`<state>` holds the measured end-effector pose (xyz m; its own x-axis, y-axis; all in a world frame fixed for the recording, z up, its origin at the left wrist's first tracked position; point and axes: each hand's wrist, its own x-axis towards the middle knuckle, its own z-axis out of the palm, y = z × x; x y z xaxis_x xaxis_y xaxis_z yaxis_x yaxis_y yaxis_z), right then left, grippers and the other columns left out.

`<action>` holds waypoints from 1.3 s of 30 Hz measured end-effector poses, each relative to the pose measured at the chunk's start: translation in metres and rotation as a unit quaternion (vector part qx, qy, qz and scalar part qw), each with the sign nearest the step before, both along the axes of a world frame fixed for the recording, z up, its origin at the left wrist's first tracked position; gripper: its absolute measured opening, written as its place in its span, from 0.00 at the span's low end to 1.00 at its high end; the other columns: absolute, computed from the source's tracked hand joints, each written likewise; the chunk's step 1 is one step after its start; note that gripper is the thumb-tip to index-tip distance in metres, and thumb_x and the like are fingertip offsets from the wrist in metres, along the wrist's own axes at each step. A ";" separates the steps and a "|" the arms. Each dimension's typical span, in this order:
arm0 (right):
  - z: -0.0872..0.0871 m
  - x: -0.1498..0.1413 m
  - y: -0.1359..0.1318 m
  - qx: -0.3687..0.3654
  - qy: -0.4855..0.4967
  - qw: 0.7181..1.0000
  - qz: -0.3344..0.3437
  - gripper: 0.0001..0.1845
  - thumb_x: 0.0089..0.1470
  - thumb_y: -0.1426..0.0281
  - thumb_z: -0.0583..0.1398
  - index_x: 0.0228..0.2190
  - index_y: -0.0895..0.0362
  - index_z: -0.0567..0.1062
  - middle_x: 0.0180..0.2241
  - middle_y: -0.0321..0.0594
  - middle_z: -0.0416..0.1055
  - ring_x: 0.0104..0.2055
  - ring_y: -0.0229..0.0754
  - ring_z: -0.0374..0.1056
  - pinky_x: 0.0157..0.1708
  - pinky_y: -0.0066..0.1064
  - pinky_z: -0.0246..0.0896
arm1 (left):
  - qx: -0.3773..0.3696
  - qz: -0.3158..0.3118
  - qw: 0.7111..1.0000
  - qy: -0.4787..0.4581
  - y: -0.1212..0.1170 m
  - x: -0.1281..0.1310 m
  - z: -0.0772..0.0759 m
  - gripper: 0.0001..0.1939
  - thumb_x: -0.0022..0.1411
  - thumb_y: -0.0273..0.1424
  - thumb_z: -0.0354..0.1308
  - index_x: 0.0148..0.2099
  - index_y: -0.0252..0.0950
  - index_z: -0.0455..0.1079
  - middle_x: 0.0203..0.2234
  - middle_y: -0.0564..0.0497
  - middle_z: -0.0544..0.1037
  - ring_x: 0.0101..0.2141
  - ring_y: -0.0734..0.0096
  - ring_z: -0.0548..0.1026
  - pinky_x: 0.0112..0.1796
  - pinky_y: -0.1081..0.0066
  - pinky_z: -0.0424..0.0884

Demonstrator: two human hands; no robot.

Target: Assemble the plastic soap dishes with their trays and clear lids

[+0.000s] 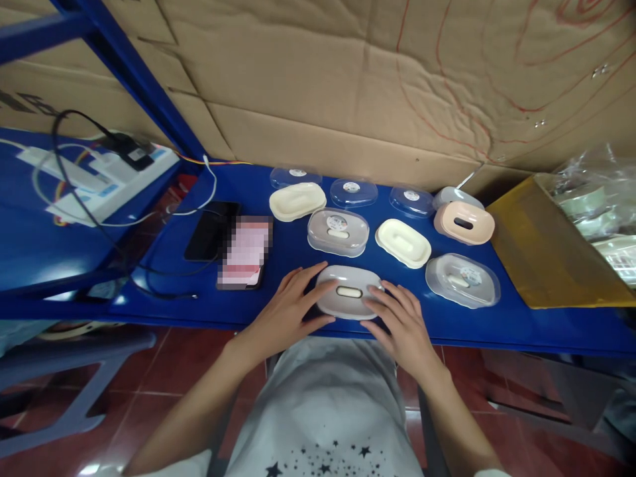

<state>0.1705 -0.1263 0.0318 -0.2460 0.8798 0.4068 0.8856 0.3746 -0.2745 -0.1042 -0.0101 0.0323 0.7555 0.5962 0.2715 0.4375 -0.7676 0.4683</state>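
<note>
A grey soap dish (348,308) with a cream insert in its oval slot lies near the front edge of the blue table. My left hand (301,301) grips its left end, fingertips over the rim and thumb at the near side. At the right end my right hand (397,315) holds it the same way, fingers bent over the rim. Just behind it stands a grey soap dish under a clear lid (338,232). Another lidded grey dish (463,281) sits to the right. A cream tray (403,243) lies between them, a second cream tray (297,201) farther back.
Clear lids (354,193) with round labels line the back by the cardboard (308,79). A peach dish (465,223) stands at right, beside a yellow-edged box (551,252) and bagged parts (586,202). Two phones (246,252), cables and a power strip (114,179) are at left.
</note>
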 end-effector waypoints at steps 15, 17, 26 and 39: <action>0.067 0.066 0.167 -0.046 -0.067 0.996 0.028 0.26 0.70 0.74 0.55 0.66 0.54 0.73 0.68 0.50 0.72 0.72 0.57 0.65 0.70 0.60 0.58 | -0.024 -0.005 0.999 -0.025 -0.006 -0.001 0.003 0.33 0.71 0.39 0.69 0.72 0.44 0.64 0.71 0.39 0.65 0.69 0.44 0.66 0.70 0.39 0.64; 0.063 0.068 0.219 -0.120 -0.090 0.988 0.029 0.33 0.65 0.76 0.59 0.70 0.57 0.67 0.76 0.54 0.59 0.78 0.62 0.55 0.72 0.64 0.53 | -0.050 -0.003 0.999 -0.019 -0.006 -0.003 0.003 0.36 0.67 0.39 0.73 0.72 0.45 0.64 0.69 0.40 0.66 0.68 0.44 0.67 0.69 0.40 0.65; 0.039 0.073 0.270 -0.189 -0.094 0.977 0.039 0.45 0.54 0.63 0.74 0.69 0.56 0.68 0.68 0.58 0.67 0.70 0.65 0.64 0.68 0.62 0.57 | -0.097 0.001 0.995 -0.007 -0.006 -0.004 0.005 0.42 0.61 0.38 0.78 0.72 0.49 0.63 0.69 0.43 0.67 0.68 0.43 0.66 0.70 0.38 0.64; 0.097 0.043 0.091 -0.068 -0.003 0.995 0.079 0.44 0.66 0.50 0.66 0.75 0.44 0.58 0.74 0.48 0.61 0.74 0.62 0.61 0.70 0.61 0.61 | -0.145 0.069 0.987 -0.020 -0.012 0.000 0.002 0.57 0.66 0.47 0.73 0.82 0.52 0.39 0.74 0.42 0.64 0.72 0.42 0.64 0.69 0.40 0.66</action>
<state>0.2139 -0.0353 0.1292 -0.3873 0.8768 0.2851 0.8210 0.4687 -0.3260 -0.1041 -0.0223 0.0341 0.6533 0.7503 0.1016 0.5061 -0.5326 0.6784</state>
